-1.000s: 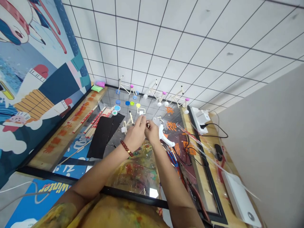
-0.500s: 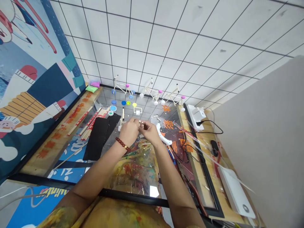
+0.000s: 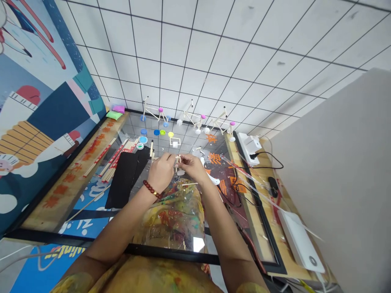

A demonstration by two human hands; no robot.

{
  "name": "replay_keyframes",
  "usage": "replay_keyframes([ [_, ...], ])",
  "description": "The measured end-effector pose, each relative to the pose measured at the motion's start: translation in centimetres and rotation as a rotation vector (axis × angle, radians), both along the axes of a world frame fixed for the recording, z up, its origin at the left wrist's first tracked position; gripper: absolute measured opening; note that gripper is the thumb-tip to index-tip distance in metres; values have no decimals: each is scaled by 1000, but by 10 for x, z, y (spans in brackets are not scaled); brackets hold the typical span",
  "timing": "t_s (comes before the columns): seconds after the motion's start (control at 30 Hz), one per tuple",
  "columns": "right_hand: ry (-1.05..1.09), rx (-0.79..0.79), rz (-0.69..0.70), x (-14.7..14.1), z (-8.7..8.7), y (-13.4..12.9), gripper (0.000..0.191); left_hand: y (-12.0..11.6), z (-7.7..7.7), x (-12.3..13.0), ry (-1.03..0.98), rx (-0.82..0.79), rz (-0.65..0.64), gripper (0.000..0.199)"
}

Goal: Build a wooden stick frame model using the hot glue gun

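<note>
Both hands meet over the glass table. My left hand (image 3: 162, 173), a red bead bracelet at its wrist, is closed around a small model bicycle of pale sticks (image 3: 152, 149); one dark-tipped stick rises beside the knuckles. With thumb and forefinger my right hand (image 3: 193, 167) pinches the short sticks (image 3: 177, 161) of the same model. A whitish round wheel (image 3: 181, 173) shows just below the fingers. The fingers hide most of the joints. Beyond them lies a square stick piece with a white block (image 3: 175, 144). A white glue gun (image 3: 213, 179) lies partly behind my right wrist.
Along the back stand similar stick bicycles (image 3: 156, 115) with cap wheels and pink seats. Coloured caps (image 3: 157, 132), chopsticks in red-and-white wrappers (image 3: 114, 160) and black sheets (image 3: 124, 179) lie left. At right are a power strip (image 3: 249, 148), cables and a white box (image 3: 301, 240).
The hands have shifted slightly, and the sticks with the round wheel between them now show more clearly. The whole view has moved a little.
</note>
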State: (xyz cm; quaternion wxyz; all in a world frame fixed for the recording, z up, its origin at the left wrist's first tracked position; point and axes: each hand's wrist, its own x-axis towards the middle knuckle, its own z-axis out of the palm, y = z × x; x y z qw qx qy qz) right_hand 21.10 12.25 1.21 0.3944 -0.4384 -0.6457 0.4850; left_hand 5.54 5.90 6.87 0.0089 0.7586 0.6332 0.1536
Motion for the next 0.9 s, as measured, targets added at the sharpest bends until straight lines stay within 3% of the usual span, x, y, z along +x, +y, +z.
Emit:
replay_keyframes([
  [0.3, -154, 106, 99, -1, 14, 1, 28, 0, -3, -5, -2, 29, 9, 39],
  [0.5, -203, 99, 128, -3, 22, -2, 30, -1, -4, -6, -21, 31, -2, 43],
  [0.9, -256, 126, 200, -1, 32, 0, 17, 0, -8, -8, -45, 60, -5, 42],
])
